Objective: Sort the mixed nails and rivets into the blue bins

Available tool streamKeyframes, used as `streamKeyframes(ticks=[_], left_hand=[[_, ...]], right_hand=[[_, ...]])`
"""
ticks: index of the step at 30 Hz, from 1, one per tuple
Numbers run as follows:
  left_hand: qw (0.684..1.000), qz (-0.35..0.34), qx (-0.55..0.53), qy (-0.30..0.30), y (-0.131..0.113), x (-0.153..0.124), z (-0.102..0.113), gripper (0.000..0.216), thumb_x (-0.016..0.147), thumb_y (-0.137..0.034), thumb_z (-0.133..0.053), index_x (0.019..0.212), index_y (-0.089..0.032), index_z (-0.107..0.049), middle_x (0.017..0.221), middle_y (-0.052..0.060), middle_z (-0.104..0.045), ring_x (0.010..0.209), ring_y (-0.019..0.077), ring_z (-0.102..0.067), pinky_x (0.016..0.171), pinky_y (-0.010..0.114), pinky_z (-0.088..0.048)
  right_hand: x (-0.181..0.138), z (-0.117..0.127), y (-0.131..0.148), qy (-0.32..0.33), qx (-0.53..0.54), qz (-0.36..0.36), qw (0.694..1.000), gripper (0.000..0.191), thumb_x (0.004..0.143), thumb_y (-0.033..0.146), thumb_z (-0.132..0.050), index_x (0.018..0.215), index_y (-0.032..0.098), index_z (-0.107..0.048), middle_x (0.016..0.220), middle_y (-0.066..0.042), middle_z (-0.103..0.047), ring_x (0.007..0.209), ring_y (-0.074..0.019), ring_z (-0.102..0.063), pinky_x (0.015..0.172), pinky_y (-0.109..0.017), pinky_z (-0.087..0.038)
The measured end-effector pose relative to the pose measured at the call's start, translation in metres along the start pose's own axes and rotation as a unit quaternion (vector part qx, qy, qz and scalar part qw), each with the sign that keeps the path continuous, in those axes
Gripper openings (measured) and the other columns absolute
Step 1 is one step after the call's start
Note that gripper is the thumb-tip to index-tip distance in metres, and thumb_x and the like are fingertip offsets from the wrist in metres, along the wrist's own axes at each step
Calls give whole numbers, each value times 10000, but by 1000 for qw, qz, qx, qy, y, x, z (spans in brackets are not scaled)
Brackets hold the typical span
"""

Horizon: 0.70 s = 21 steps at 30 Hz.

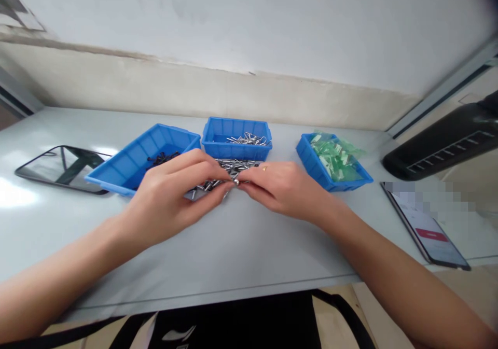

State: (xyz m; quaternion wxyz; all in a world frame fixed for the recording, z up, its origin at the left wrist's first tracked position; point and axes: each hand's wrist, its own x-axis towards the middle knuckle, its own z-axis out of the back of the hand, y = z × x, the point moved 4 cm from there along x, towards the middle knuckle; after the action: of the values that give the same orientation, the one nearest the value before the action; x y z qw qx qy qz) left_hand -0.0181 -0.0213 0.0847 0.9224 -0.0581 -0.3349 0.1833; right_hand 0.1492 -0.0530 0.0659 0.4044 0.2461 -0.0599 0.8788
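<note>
My left hand (177, 191) and my right hand (286, 188) meet fingertip to fingertip above the table. Both are closed in a pinch on one small shiny metal piece (236, 182), mostly covered by the fingers; its exact kind cannot be made out. Just behind the fingers lies a loose pile of thin silver metal pieces (233, 165), some with dark parts, partly hidden by my hands. Beyond my left hand, a blue bin (116, 167) holds small black screw-like parts (163, 158). A second blue bin (218, 145) at the back contains bent silver metal pins (251, 139).
On the right, another blue bin (330, 184) holds green plastic packets (336, 157). A phone (426, 229) lies beside a dark bottle (443, 136). At far left is a black-framed, glassy flat object (62, 170). A wall (249, 92) closes off the table's back.
</note>
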Motion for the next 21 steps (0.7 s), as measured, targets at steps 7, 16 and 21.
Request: streamKeyframes(ticks=[7, 16, 21], left_hand=[[1000, -6, -3, 14, -1, -1, -3, 92, 889, -156, -565, 938, -233, -574, 884, -7, -634, 831, 143, -608, 735, 267, -484], [998, 7, -64, -11, -5, -1, 0, 142, 869, -130, -591, 949, -247, -587, 871, -19, -624, 791, 123, -591, 681, 258, -488], [998, 44, -38, 1, 0, -1, 0, 83, 880, -174, -581, 927, -242, -591, 865, -19, -619, 779, 125, -575, 659, 264, -471]], right_hand=[[0, -8, 0, 55, 7, -10, 998, 242, 977, 255, -423, 924, 154, -636, 823, -37, -707, 720, -153, -638, 630, -257, -391], [0, -2, 2, 7, 39, 19, 999, 221, 969, 287, -441, 917, 165, -618, 703, -5, -660, 635, -125, -593, 608, -239, -389], [-2, 4, 1, -36, 21, 18, 999, 198, 957, 244, -455, 907, 170, -632, 739, -9, -687, 670, -121, -614, 617, -231, -401]])
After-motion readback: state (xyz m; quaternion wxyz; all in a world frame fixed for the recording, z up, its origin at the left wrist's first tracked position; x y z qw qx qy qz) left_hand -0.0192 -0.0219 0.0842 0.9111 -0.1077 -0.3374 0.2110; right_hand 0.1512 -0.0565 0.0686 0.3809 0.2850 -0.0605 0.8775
